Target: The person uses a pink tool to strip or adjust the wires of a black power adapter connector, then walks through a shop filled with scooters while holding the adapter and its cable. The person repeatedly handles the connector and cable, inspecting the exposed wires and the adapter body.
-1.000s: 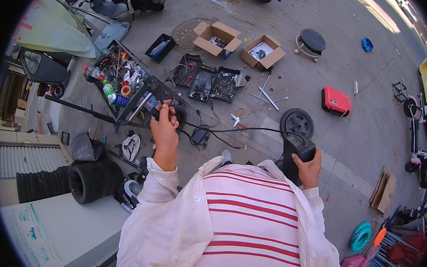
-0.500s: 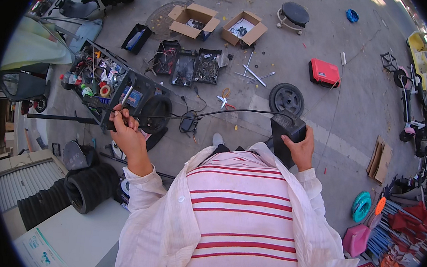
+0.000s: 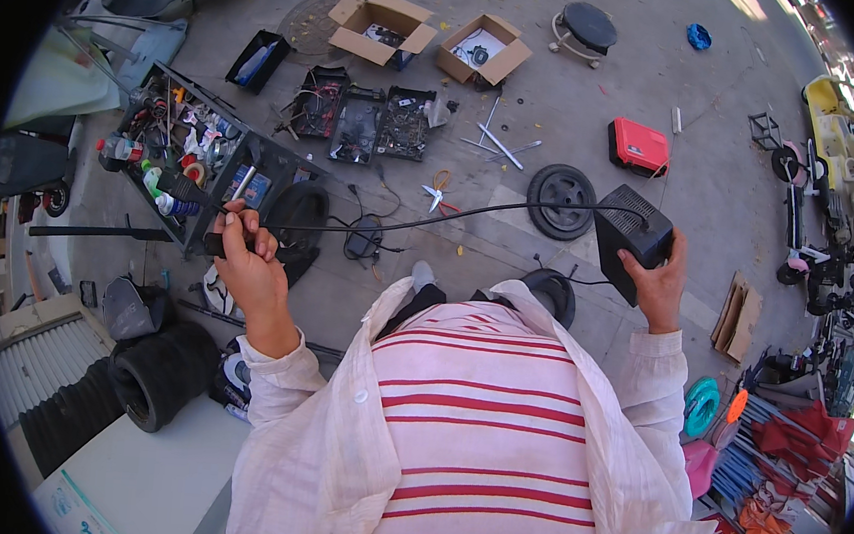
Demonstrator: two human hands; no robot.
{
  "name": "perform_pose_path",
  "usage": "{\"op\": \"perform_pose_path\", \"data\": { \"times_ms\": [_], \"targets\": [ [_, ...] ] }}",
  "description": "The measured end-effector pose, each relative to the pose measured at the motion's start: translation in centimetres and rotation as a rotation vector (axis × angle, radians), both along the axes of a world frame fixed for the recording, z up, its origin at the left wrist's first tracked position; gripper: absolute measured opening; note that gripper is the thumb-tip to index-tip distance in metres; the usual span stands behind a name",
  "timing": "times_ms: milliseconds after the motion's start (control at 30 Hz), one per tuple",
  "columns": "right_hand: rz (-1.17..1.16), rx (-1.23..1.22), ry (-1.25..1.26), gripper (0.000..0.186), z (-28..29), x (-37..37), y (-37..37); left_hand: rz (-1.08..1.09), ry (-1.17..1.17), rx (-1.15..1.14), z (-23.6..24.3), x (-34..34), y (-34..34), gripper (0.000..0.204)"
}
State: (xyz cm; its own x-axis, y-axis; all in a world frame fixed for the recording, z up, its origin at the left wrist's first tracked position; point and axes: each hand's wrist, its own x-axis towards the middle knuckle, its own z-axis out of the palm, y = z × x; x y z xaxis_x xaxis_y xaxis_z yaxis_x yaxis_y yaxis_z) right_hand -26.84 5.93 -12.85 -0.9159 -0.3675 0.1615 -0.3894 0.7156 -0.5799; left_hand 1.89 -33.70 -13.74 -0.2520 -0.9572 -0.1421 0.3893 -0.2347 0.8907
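Observation:
In my right hand (image 3: 660,283) is a black box (image 3: 617,247) with a slotted grille on its upper face, which looks like a charger. The thumb presses its near side and the other fingers go behind it, partly hidden. A black cable (image 3: 430,222) rises from the box and sags across to my left hand (image 3: 254,275). There the curled fingers pinch the cable's far end; a dark end piece shows at them, its shape not clear. A second thin lead (image 3: 586,281) hangs from the box toward a black tyre (image 3: 551,295) by my legs.
Beyond my left hand stands a tool cart (image 3: 240,157) full of bottles and tools. On the ground lie a small adapter (image 3: 362,238), scissors (image 3: 437,194), a black wheel (image 3: 561,201), parts trays (image 3: 404,125), open cartons (image 3: 383,31) and a red case (image 3: 639,146). A stool (image 3: 585,28) stands farther off.
My right hand has carried the black box to the right and slightly up, turning it so the grille shows. The cable between the hands is stretched longer. My left hand stays nearly in place.

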Motion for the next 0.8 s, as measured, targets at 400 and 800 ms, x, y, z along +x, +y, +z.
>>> {"op": "perform_pose_path", "data": {
  "times_ms": [400, 800],
  "targets": [
    [0.226, 0.354, 0.992, 0.073, 16.4, -16.6, -3.9, -0.282, -0.026, 0.106, -1.2, -8.8, 2.1, 0.017],
    [0.423, 0.351, 0.930, 0.083, 10.0, -36.3, -6.5, -0.175, -0.191, 0.110, -2.3, -20.1, 4.0, 0.018]
  ]
}}
